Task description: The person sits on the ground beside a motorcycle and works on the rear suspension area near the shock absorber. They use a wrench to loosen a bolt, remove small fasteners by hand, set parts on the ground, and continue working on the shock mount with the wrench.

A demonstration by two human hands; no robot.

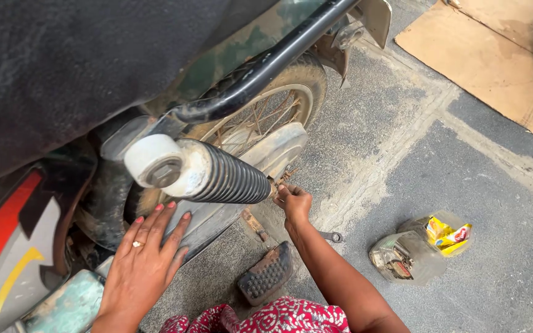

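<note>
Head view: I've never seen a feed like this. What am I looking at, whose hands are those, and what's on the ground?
There is only one picture, from a camera worn on the person's head, looking down at their own bare hands beside the rear of a motorcycle. The left hand, wearing a ring, rests flat and open against the dark guard below the ribbed shock absorber. The right hand reaches to the shock's lower end near the spoked rear wheel, fingertips pinched there; what it pinches is too small to tell. On the grey pavement lie a small wrench and clear plastic containers with small parts. A footrest sticks out below.
</note>
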